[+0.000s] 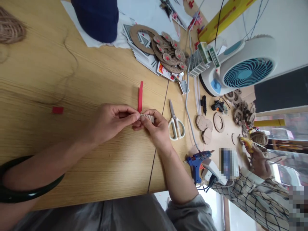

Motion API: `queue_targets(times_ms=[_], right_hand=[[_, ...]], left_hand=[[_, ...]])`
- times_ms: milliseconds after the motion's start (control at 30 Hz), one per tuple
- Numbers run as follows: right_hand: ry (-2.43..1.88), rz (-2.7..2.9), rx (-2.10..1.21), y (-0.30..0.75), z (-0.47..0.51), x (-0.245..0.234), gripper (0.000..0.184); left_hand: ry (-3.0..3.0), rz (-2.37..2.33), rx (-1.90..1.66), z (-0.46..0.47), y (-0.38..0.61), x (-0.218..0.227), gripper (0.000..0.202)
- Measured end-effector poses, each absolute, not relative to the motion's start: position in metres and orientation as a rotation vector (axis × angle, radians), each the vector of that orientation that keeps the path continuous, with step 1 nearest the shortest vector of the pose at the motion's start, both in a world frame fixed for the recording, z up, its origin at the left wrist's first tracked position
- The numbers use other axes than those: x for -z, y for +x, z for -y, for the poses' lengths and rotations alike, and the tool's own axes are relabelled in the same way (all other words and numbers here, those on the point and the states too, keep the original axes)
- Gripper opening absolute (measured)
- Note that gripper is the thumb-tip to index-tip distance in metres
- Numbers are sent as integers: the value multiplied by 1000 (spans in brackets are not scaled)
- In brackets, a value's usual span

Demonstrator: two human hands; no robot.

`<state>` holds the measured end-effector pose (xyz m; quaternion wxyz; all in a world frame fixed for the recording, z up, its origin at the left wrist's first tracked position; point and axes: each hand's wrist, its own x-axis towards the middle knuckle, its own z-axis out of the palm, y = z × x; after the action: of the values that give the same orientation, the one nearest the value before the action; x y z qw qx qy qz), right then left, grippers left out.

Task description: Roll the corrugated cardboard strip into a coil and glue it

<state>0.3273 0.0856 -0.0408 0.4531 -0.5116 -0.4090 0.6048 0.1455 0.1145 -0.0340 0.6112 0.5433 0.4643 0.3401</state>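
Between my two hands is a small strip of corrugated cardboard (149,117), its ridged edge showing. My left hand (117,120) pinches one end with thumb and forefinger. Curled round the other end is my right hand (157,126), its thumb pressed on the strip. A narrow red strip (140,96) runs away from my fingertips; whether it is held or lies on the table I cannot tell. A small red piece (57,110) lies left of my left hand. White-handled scissors (176,123) rest to the right of my right hand, blades pointing away.
A blue glue gun (197,162) stands by a power strip (214,171) at the right. Cardboard discs (204,123), a fan (247,69) and a cardboard wreath (168,53) lie beyond. Twine (11,27) sits far left. A co-worker's hand (260,162) works at the right.
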Motion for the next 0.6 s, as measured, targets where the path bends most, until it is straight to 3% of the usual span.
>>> queue_targets(times_ms=[600], right_hand=[[-1413, 1179, -1250, 328, -86, 24, 41]], left_hand=[[1197, -955, -732, -118, 149, 31, 21]])
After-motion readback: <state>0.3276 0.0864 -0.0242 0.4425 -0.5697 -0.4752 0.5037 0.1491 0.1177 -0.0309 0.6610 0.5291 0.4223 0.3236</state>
